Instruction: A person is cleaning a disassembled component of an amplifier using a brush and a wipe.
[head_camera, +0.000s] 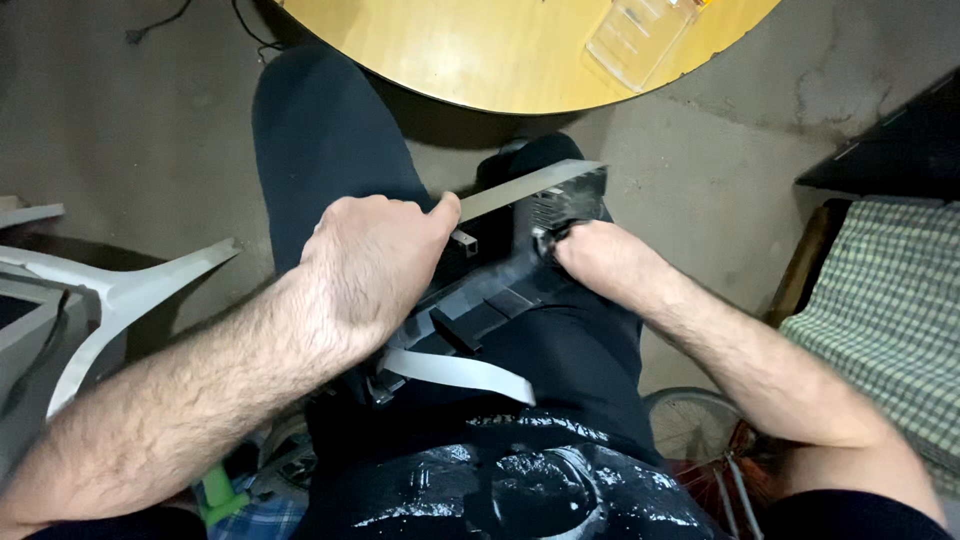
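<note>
- A pale grey chair frame (120, 290) stands at the far left on the concrete floor (130, 140).
- The left hand (375, 265) is closed, thumb tip pressed on the near end of a flat grey metal panel (525, 188).
- The panel belongs to a dark electronic unit (520, 265) resting on the person's lap, between the 2 hands.
- A flat grey ribbon cable (460, 372) curls out below the unit, just under the left hand.
- The right hand (600, 255) is curled shut against the unit's vented right end; what its fingers grip is hidden.
- A round wooden worktop (480, 50) lies beyond the knees, carrying a clear plastic case (640, 35).
- A checked cloth (890, 310) covers a seat at far right.
</note>
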